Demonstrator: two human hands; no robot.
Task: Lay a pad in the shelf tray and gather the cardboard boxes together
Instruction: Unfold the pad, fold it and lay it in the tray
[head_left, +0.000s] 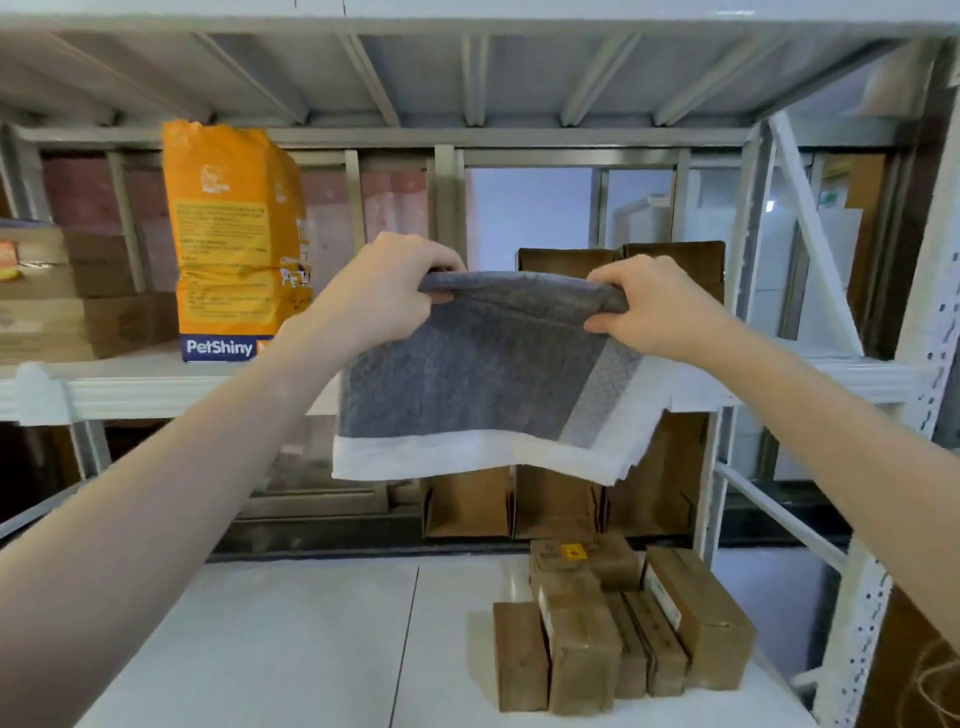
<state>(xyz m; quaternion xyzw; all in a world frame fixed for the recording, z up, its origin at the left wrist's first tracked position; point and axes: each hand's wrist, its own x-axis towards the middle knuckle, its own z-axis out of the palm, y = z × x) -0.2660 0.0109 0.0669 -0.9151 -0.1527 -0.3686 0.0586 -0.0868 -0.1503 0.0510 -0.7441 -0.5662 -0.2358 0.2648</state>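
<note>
Between both hands, grey white-edged pad (467, 374)

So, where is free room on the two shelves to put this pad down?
Both hands hold the grey pad by its top edge. On the upper shelf, bare room lies between the orange bag and the open brown boxes. On the lower shelf, the whole left part is bare; the right is crowded with small cardboard boxes.
</note>
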